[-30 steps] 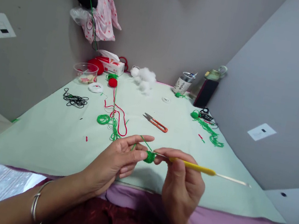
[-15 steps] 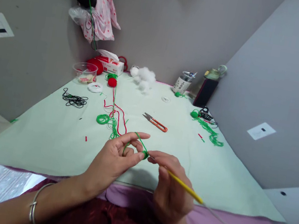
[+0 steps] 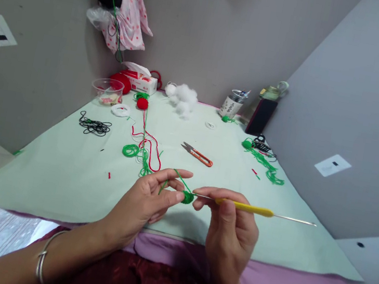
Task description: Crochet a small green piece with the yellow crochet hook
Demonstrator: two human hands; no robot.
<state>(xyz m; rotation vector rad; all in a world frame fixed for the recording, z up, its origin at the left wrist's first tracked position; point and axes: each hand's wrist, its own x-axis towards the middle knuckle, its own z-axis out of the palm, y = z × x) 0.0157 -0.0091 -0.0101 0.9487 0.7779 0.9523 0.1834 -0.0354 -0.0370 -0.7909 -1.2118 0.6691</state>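
Observation:
Between thumb and fingers, my left hand (image 3: pixel 150 196) pinches a small green crochet piece (image 3: pixel 187 197). A strand of green yarn (image 3: pixel 183 180) runs from the piece up over the raised left index finger. My right hand (image 3: pixel 228 232) is closed on a crochet hook (image 3: pixel 247 207) with a yellow handle and metal ends. The hook lies nearly level, its left tip at the edge of the green piece, where the tip itself is hidden. Just beyond the hands lie orange-handled thread snips (image 3: pixel 197 154) and loose coils of green yarn (image 3: pixel 130 151).
Farther back on the pale cloth stand a tissue box (image 3: pixel 141 82), white stuffing (image 3: pixel 184 98), a pen tin (image 3: pixel 232 104) and a dark phone (image 3: pixel 262 117). Black cord (image 3: pixel 95 125) lies left; green yarn tails (image 3: pixel 266 163) lie right. A plastic tub (image 3: pixel 107 92) sits back left.
My right hand has turned, swinging the hook from a downward slant to nearly level. The green piece has shifted slightly right, and more of it shows. The left fingers have moved a little.

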